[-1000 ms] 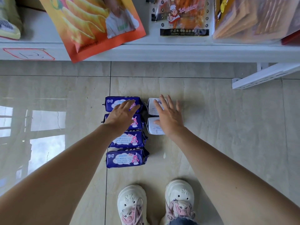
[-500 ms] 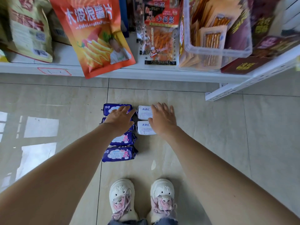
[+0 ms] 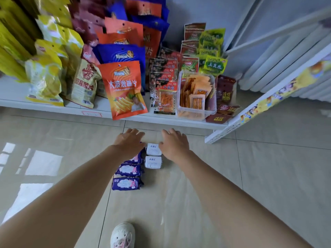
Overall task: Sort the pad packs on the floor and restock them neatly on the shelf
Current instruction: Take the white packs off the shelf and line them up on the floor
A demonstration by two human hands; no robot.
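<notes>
Nearest us, a white shoe (image 3: 123,234) stands on the glossy beige tiled floor (image 3: 250,185). Beyond it lie the purple plastic pad packs with pink cartoon print (image 3: 126,183), in a column running away from us, and just to their right the two white square pad packs lettered ABC (image 3: 153,161), one behind the other. Our left hand (image 3: 129,143) hovers over the far end of the purple column, fingers spread and holding nothing; our right hand (image 3: 174,144) reaches beside the farther white pack, likewise spread and empty, and whether it touches the pack we cannot tell. To do this step well, we judge, each hand should gather one kind only, squeezing a row together from its ends. Farthest, the white low shelf (image 3: 53,107) carries an orange crisp bag (image 3: 123,90) overhanging its edge and a clear plastic tub of snack sachets (image 3: 180,97); free shelf space is not evident.
</notes>
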